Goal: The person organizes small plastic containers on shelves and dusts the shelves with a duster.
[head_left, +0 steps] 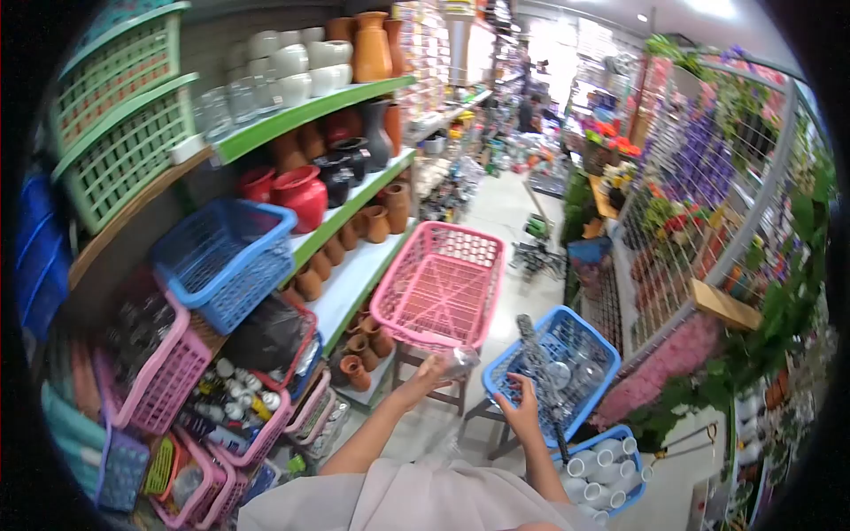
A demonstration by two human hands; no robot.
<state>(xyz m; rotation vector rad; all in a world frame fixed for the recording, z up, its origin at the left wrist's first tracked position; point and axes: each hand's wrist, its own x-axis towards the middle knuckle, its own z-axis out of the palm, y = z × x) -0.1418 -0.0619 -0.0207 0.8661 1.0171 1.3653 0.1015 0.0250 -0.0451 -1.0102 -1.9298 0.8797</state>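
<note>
Glass (459, 361), what is it like? — Clear, shiny and round.
Where is it? — The left hand (423, 379) is wrapped around it, in front of the pink plastic basket (440, 285). The right hand (522, 409) touches the blue basket's (589, 330) holey rim; I cannot tell if it grips.

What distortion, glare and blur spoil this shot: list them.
Head view: fisheye bends the shelves and blackens the corners; the ceiling light is blown out; the glass in the left hand looks smeared; the far aisle is soft.
</note>
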